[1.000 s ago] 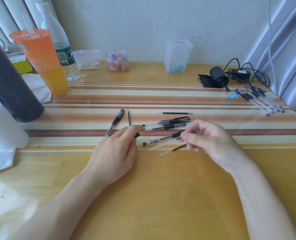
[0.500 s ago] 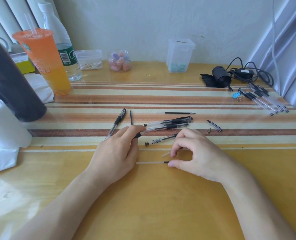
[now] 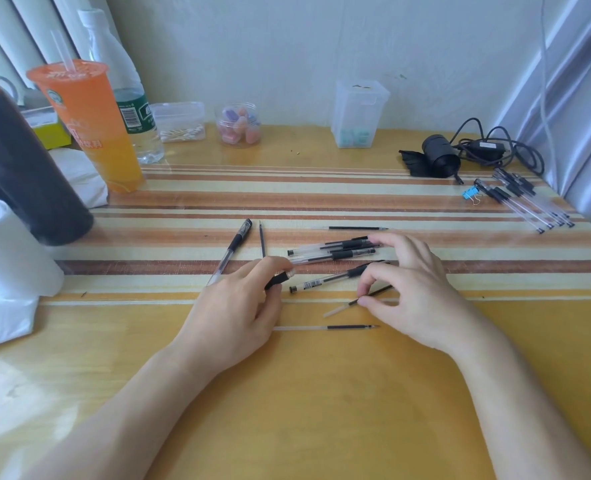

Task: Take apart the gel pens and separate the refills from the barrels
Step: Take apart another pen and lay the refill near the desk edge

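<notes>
left hand [image 3: 231, 317] is pinching the black end of a gel pen [image 3: 277, 280], right hand [image 3: 411, 296] has thumb and finger nipped on a slanted refill [image 3: 373, 295], a second refill [image 3: 325, 327] lies flat just in front, and more pens [image 3: 332, 248] sit bunched right behind on the striped table [image 3: 321, 199]

We see a bunch of clear gel pens [image 3: 332, 249] with black grips lying mid-table, a labelled pen [image 3: 325, 280] just below them and a capped pen [image 3: 233, 245] to the left. Four thin refills lie loose: a flat refill [image 3: 325, 327] nearest us, a slanted refill [image 3: 342, 308] — and a lengthwise refill [image 3: 262, 237] and a far refill [image 3: 356, 228] beyond.
</notes>
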